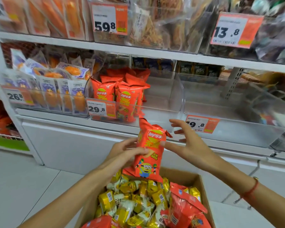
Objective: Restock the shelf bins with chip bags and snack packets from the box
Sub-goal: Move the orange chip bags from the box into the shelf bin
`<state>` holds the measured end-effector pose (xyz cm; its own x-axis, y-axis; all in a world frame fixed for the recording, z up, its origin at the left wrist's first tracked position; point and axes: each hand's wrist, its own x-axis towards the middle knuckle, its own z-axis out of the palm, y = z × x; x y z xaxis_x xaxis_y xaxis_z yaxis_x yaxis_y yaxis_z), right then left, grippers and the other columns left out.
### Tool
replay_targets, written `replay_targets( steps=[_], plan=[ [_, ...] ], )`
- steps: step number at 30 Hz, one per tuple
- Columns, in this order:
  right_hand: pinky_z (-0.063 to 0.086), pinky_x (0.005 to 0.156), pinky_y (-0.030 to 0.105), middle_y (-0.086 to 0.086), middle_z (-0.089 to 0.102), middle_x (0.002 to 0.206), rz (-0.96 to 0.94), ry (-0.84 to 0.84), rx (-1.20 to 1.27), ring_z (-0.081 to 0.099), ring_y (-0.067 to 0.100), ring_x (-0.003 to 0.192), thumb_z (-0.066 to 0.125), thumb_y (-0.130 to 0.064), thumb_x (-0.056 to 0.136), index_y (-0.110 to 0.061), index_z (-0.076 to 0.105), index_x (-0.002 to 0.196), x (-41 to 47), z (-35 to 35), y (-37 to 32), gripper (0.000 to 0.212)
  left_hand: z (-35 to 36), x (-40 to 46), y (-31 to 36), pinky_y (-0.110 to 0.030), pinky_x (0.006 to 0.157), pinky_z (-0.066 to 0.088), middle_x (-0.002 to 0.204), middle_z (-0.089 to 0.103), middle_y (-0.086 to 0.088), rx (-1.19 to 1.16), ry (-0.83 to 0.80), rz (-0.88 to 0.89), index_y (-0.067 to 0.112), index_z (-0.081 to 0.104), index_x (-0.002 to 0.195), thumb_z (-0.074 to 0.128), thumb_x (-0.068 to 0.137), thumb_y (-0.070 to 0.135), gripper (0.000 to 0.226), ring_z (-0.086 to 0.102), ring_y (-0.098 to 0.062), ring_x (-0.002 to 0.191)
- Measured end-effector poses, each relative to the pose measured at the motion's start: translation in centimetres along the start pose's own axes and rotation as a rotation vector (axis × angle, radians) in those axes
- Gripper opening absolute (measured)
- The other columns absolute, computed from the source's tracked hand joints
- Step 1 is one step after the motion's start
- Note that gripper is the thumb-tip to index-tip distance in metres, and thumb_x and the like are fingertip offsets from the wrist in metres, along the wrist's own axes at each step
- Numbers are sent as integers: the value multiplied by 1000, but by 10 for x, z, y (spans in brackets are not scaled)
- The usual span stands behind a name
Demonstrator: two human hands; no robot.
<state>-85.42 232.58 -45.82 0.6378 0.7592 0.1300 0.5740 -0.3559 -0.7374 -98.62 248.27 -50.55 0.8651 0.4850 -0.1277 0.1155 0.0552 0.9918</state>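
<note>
An orange chip bag [148, 150] is held upright just above the box [202, 186], at about 6 o'clock from the chip bin [161, 102]. It is gripped by the left hand [127, 152], whose thumb lies across the bag's front while the fingers are curled behind its left edge. The right hand [186, 142] is spread wide at 3 o'clock of the bag, fingers straight and apart; only the thumb tip is seen touching the bag's right edge. A red cord [251, 190] is worn on the right wrist.

The box, at 6 o'clock in the view, is filled with yellow packets [132, 201] and more orange bags [183, 209]. In the chip bin, orange bags [122, 96] are stood at its left side, behind a 29.8 tag [99, 109]. At 3 o'clock of that bin a clear bin [234, 104] is seen, with a price tag [202, 125] on its front, partly hidden by the right hand. Purple-and-orange packets [56, 86] are stacked at 9 o'clock of the chip bin.
</note>
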Motion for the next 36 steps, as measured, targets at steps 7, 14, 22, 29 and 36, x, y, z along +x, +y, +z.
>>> replay_targets(
  steps=[7, 14, 22, 29, 36],
  plan=[
    [49, 86, 24, -26, 53, 104, -324, -137, -329, 55, -2, 99, 76, -44, 73, -47, 40, 115, 24, -39, -53, 54, -2, 21, 44, -26, 90, 48, 107, 56, 26, 460, 42, 528, 49, 56, 111, 75, 55, 59, 60, 54, 0, 106],
    [40, 78, 21, -7, 62, 108, -580, 528, -574, 51, 11, 98, 83, -37, 66, -22, 56, 115, 59, -61, -56, 58, -57, 82, 83, -27, 110, 28, 143, 36, 15, 1031, 339, 842, 32, 35, 142, 34, 88, 60, 61, 33, -4, 131],
    [46, 58, 35, 11, 64, 88, -435, 557, -1050, 61, 34, 75, 82, -36, 63, -7, 60, 105, 160, -29, -27, 56, -70, 148, 76, -33, 106, 33, 126, 60, 2, 1492, 378, 849, 21, 53, 131, 39, 80, 42, 56, 56, -20, 116],
    [45, 81, 41, 18, 57, 121, -99, 275, -874, 53, 38, 114, 68, -38, 83, -3, 23, 141, 253, -14, -7, 81, -72, 160, 62, -32, 110, 25, 124, 58, 2, 1403, 470, 897, 22, 52, 130, 42, 83, 34, 50, 52, -19, 117],
    [31, 105, 39, 8, 38, 146, -51, 256, -949, 32, 29, 136, 66, -33, 86, -35, 35, 142, 305, -9, 7, 64, -74, 164, 63, -33, 109, 28, 123, 59, 0, 1417, 481, 913, 20, 53, 131, 44, 83, 33, 50, 52, -20, 116]
  ],
)
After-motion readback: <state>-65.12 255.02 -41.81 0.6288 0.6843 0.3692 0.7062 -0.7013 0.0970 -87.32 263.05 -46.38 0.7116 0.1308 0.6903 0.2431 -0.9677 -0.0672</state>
